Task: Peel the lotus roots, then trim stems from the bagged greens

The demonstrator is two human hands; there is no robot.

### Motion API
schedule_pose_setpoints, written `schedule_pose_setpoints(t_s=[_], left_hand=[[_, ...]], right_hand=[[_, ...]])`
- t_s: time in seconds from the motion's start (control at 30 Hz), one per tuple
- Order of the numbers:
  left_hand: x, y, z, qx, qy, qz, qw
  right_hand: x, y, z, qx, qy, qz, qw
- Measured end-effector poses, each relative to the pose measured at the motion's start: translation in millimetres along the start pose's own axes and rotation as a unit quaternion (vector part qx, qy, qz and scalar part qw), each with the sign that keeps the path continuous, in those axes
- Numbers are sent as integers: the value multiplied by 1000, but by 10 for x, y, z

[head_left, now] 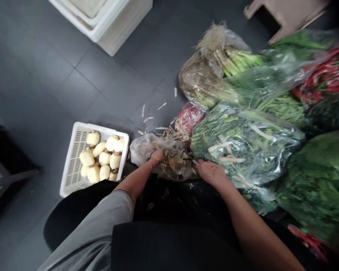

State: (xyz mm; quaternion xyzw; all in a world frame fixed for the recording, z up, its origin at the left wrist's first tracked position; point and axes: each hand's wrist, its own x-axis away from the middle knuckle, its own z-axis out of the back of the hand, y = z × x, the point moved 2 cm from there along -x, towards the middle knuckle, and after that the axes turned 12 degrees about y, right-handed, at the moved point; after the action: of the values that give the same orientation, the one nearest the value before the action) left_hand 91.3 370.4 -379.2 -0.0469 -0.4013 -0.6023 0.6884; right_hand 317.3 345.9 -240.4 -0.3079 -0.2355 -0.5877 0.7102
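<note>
While the clear bag lies between the white basket and bagged greens, its long axis running left to right, the left hand reaches in, its grip hidden; the right hand pinches a thin pale item. Print on the red-and-white sack is too blurred to read.

Both hands are at a plastic bag.
</note>
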Motion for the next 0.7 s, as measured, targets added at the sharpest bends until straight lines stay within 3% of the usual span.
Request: schedule_pose_setpoints(t_s=[0.2,0.3,0.37,0.53,0.7], left_hand=[[231,292,-729,-64,-40,-116,990],[253,368,-925,-149,-70,-165,972],[226,356,-978,-188,-85,-163,965],[113,255,-885,-219,-95,-130,962],[-3,19,-317,-91,-91,-53,990]], right_hand=[[-44,-37,-15,-5,-4,11,1000],[-67,-17,-32,-8,-10,11,1000],[-80,-5,-33,-10,-6,14,1000],[-74,19,10,-18,24,21,999],[-13,-13,103,-45,65,24,997]])
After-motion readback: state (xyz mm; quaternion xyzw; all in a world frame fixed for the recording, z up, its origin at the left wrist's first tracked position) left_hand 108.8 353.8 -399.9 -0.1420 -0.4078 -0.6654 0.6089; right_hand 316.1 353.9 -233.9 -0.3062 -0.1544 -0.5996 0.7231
